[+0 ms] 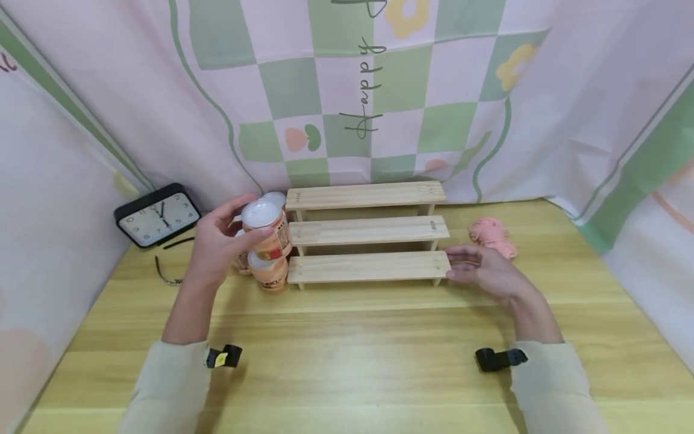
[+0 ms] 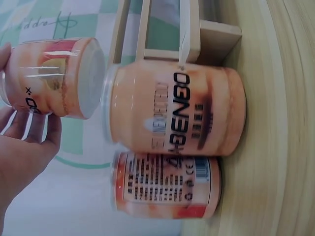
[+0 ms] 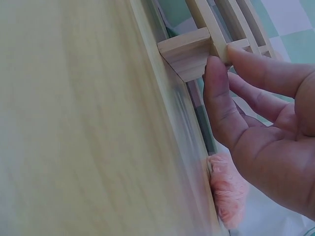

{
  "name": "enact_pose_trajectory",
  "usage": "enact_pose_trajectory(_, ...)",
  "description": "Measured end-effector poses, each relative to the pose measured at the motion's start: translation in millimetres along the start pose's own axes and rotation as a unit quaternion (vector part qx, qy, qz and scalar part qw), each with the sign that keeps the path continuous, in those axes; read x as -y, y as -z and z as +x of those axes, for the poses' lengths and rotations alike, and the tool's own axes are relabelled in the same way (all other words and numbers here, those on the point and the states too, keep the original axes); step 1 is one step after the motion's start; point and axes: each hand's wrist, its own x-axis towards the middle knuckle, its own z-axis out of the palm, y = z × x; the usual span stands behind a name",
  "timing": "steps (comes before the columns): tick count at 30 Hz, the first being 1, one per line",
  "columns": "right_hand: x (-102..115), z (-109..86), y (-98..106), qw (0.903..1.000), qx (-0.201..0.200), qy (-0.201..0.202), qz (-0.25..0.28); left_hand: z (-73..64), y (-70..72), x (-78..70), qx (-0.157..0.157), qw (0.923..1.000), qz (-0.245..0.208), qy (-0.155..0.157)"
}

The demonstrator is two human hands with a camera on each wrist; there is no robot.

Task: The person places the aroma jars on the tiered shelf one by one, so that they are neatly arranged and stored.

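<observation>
My left hand (image 1: 214,241) grips an orange-labelled can (image 1: 265,232) between thumb and fingers. In the left wrist view, that can (image 2: 54,78) is raised over a standing can (image 2: 177,108) with black lettering, and another can (image 2: 167,186) stands beside that one. Just right of the cans is a three-tier wooden display rack (image 1: 368,266) with its steps rising toward the back. At the right end of its lowest step, my right hand (image 1: 485,271) pinches the board's corner with thumb and forefinger, which the right wrist view shows close up.
A black-framed clock (image 1: 158,216) stands at the back left, with a thin dark strap-like item (image 1: 165,274) lying before it. Behind the right hand lies a bundle of pink yarn (image 1: 492,235). A checkered cloth (image 1: 347,90) hangs behind the wooden table (image 1: 347,361).
</observation>
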Motion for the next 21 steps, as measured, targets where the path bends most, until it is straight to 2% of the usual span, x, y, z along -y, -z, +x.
enact_pose_trajectory(5, 2.6, -0.5, 0.0, 1.0, 0.002, -0.002, 0.0, 3.3, -6.8, -0.9, 0.009, 0.9999, 0.011, 0.008)
enact_pose_trajectory(10, 3.4, -0.9, -0.5, 1.0, 0.002, 0.001, 0.004, 8.2, -12.8, -2.2, 0.003, 0.9996, 0.02, 0.02)
enact_pose_trajectory(17, 2.9, -1.4, -1.0, 0.9999, 0.009, 0.006, 0.013, 13.9, -23.4, -2.6, -0.007, 0.9989, 0.009, 0.045)
enact_pose_trajectory(21, 2.8, -1.7, -0.6, 0.9999, 0.007, 0.005, 0.014, 17.2, -32.3, -3.2, 0.0, 0.9989, 0.011, 0.045)
